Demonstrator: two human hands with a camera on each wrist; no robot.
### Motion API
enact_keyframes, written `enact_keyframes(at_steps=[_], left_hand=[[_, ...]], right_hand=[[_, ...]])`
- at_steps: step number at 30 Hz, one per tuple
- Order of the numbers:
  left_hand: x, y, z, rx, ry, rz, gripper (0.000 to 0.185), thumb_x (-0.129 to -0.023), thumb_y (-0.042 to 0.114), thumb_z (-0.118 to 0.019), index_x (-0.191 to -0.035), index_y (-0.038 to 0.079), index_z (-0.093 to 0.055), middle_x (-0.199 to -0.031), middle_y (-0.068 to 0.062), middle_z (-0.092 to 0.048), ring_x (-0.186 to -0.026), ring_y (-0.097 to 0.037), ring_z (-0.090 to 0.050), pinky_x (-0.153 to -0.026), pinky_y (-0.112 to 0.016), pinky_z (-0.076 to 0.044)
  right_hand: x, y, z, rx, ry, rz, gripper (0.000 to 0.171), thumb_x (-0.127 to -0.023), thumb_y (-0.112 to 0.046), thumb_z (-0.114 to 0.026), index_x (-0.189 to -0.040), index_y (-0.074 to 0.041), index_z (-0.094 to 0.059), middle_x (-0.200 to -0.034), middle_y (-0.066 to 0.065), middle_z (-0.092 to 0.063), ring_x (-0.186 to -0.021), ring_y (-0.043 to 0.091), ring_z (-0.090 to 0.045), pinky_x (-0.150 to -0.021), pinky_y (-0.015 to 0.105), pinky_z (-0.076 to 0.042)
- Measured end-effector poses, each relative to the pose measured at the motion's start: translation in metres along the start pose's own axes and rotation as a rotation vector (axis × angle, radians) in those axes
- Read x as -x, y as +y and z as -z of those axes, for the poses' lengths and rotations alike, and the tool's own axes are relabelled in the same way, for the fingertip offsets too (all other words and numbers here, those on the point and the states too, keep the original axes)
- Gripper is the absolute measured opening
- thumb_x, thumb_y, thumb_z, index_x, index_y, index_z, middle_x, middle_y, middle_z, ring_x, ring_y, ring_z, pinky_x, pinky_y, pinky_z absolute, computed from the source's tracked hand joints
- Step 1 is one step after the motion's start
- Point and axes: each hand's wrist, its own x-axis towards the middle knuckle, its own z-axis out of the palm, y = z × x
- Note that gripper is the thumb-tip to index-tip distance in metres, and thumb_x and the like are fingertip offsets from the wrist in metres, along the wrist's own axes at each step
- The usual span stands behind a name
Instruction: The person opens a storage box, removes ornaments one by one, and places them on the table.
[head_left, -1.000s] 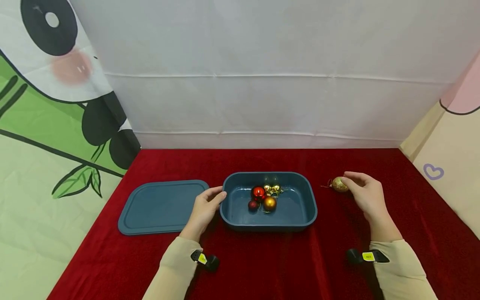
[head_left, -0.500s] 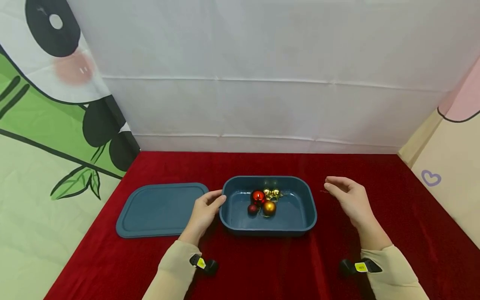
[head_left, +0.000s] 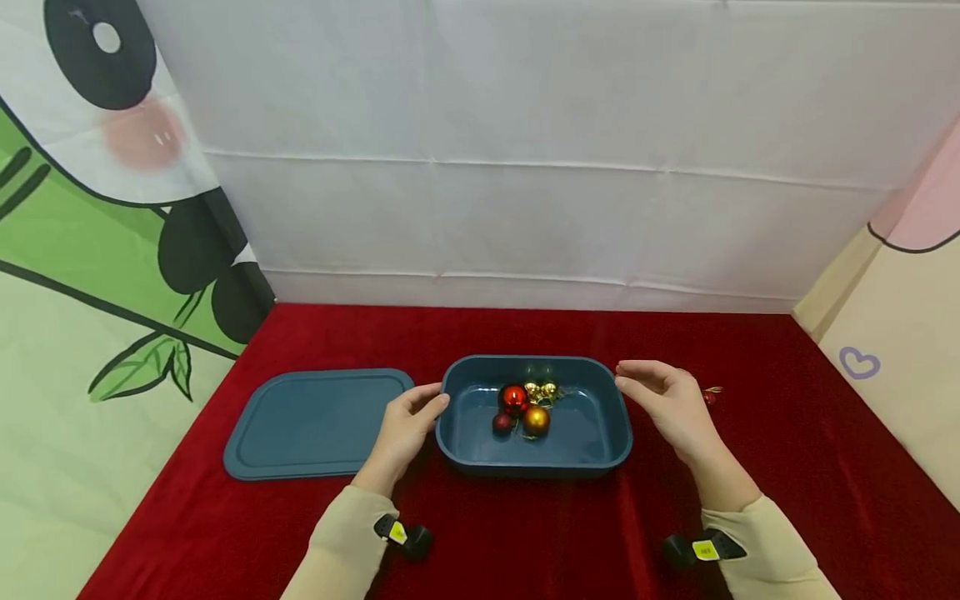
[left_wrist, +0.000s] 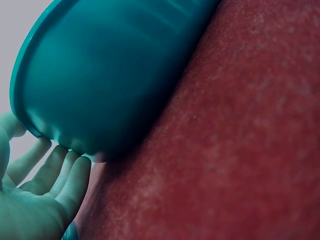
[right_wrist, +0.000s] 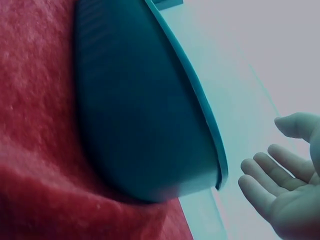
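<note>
Head view: my left grip point(head_left: 402, 429) rests with relaxed fingers against the tub's point(head_left: 592, 454) left rim | right grip point(head_left: 670, 406) open, empty, fingertips just over its right rim | tub mid-table point(head_left: 525, 533), baubles point(head_left: 525, 406) inside | lid point(head_left: 315, 422) flat to its left

One blue tub point(head_left: 607, 437) at frame centre, one blue lid point(head_left: 315, 423) at lower left, two red baubles, large point(head_left: 514, 398) and small point(head_left: 502, 423), one orange-gold bauble point(head_left: 536, 420), a cluster of small gold bells point(head_left: 542, 389), count unclear, two hands, left point(head_left: 402, 433), right point(head_left: 671, 407)
</note>
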Motion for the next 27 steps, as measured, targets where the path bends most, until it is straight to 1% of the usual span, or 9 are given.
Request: enact_keyframes(at_steps=[3,7,11,16,21,24,27], left_hand=[[0.0,0.001,0.001,-0.003,-0.001,-0.014,0.037,-0.092,0.028,-0.061,-0.126,0.011,-0.06,-0.12,-0.01,-0.061,-0.103,-0.02,-0.059,-0.084,-0.03,-0.052],[-0.001,0.002,0.002,-0.001,-0.003,-0.026,0.037,-0.092,0.028,-0.062,-0.125,0.01,-0.06,-0.119,-0.01,-0.061,-0.101,-0.018,-0.059,-0.081,-0.028,-0.052],[-0.002,0.003,0.002,0.007,-0.005,-0.022,0.038,-0.091,0.028,-0.062,-0.125,0.011,-0.061,-0.118,-0.01,-0.062,-0.1,-0.018,-0.059,-0.081,-0.027,-0.051],[-0.001,0.002,0.002,-0.004,0.0,-0.025,0.039,-0.091,0.03,-0.062,-0.125,0.01,-0.061,-0.118,-0.011,-0.062,-0.099,-0.018,-0.059,-0.081,-0.027,-0.051],[-0.002,0.001,0.003,0.002,0.001,-0.016,0.037,-0.092,0.028,-0.062,-0.124,0.011,-0.061,-0.117,-0.011,-0.062,-0.098,-0.018,-0.06,-0.081,-0.028,-0.052],[-0.001,0.0,0.003,0.008,0.0,-0.013,0.037,-0.091,0.027,-0.063,-0.124,0.01,-0.061,-0.117,-0.011,-0.062,-0.097,-0.017,-0.061,-0.081,-0.028,-0.053],[-0.001,0.001,0.003,0.009,0.002,-0.019,0.038,-0.091,0.026,-0.063,-0.125,0.009,-0.06,-0.117,-0.012,-0.062,-0.096,-0.017,-0.061,-0.079,-0.026,-0.053]], right_hand=[[0.001,-0.003,-0.004,-0.012,-0.025,-0.008,0.039,-0.089,-0.019,-0.066,-0.12,0.004,-0.06,-0.11,0.008,-0.068,-0.091,-0.007,-0.061,-0.081,0.011,-0.048],[0.002,-0.006,-0.01,-0.015,-0.057,-0.033,0.04,-0.089,-0.021,-0.066,-0.122,0.002,-0.059,-0.115,0.015,-0.065,-0.092,-0.008,-0.06,-0.081,0.011,-0.048],[0.002,-0.008,-0.017,-0.033,-0.078,-0.019,0.038,-0.089,-0.017,-0.066,-0.12,0.003,-0.06,-0.118,0.023,-0.063,-0.092,-0.007,-0.061,-0.081,0.013,-0.049],[0.002,-0.011,-0.027,-0.018,-0.108,-0.009,0.037,-0.088,-0.018,-0.067,-0.119,0.002,-0.061,-0.117,0.023,-0.063,-0.091,-0.006,-0.062,-0.081,0.013,-0.049],[0.002,-0.013,-0.037,-0.023,-0.144,-0.003,0.038,-0.087,-0.018,-0.068,-0.119,0.002,-0.061,-0.118,0.025,-0.062,-0.091,-0.004,-0.062,-0.08,0.015,-0.05],[0.001,-0.015,-0.042,-0.024,-0.161,-0.003,0.039,-0.087,-0.017,-0.069,-0.119,0.003,-0.061,-0.118,0.025,-0.062,-0.091,0.0,-0.064,-0.079,0.016,-0.05],[0.001,-0.016,-0.048,-0.016,-0.174,0.003,0.04,-0.086,-0.018,-0.069,-0.119,0.003,-0.061,-0.116,0.023,-0.063,-0.094,0.01,-0.066,-0.078,0.017,-0.051]])
